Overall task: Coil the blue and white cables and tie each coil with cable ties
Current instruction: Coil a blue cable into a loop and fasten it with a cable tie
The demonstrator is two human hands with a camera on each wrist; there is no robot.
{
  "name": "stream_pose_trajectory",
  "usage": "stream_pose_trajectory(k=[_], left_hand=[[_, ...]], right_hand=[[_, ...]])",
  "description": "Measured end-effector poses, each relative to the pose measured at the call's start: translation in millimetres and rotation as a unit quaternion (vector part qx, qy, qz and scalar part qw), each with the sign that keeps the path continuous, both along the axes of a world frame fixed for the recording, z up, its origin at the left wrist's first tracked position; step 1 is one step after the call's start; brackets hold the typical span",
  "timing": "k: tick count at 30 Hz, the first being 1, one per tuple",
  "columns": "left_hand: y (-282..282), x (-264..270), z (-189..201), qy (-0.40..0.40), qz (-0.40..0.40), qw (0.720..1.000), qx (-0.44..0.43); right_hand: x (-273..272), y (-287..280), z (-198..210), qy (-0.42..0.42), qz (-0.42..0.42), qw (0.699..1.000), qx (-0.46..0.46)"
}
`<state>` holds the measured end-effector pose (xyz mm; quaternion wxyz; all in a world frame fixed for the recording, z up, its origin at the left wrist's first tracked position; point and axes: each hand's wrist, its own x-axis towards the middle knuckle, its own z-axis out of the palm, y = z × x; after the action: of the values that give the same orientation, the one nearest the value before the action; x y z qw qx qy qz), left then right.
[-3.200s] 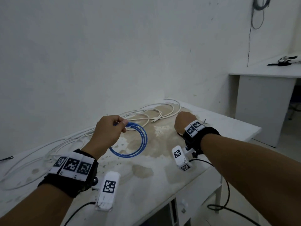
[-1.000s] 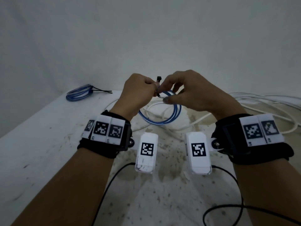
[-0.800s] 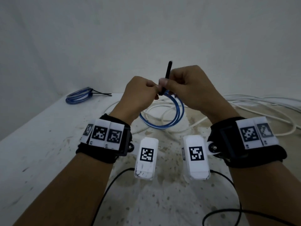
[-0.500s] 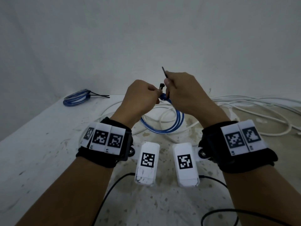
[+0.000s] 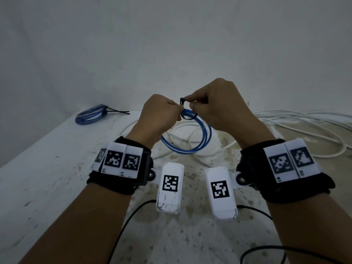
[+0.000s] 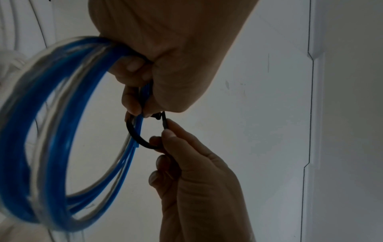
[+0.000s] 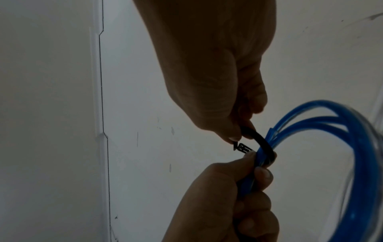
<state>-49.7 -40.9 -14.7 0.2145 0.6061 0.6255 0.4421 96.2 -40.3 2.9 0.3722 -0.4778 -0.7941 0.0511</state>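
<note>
My left hand grips the top of a blue cable coil, which hangs above the table. A black cable tie loops loosely round the coil's strands just beside that grip. My right hand pinches the tie next to its head. The left wrist view shows the tie as an open ring round the blue coil. In the right wrist view my thumb and forefinger pinch the tie above the coil. Loose white cable lies on the table behind.
A second blue coil, bound with a black tie, lies at the table's far left corner. The stained white table meets a bare wall at the back. Black wrist-camera leads trail across the near part of the table.
The tie's tail, which stuck straight up from my right hand, is now bent over into a loop round the coil. Both hands have stayed together above the table.
</note>
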Motion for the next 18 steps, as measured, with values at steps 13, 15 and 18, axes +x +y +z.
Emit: stream_pose_trajectory(k=[13,15,18], left_hand=[[-2.3,1.5,0.4,0.032,-0.010,0.999,0.008],[-2.3,1.9,-0.4,0.058,-0.011,0.998,0.017],[-2.8,3.0,-0.9,0.105,-0.012,0.994,0.018]], right_hand=[[0.6,-0.2,1.5,-0.004,-0.032,0.999,-0.007],[0.4,0.6,0.9,-0.001,-0.045,0.999,-0.011],[0.0,-1.1,0.2,-0.003,-0.067,0.998,-0.009]])
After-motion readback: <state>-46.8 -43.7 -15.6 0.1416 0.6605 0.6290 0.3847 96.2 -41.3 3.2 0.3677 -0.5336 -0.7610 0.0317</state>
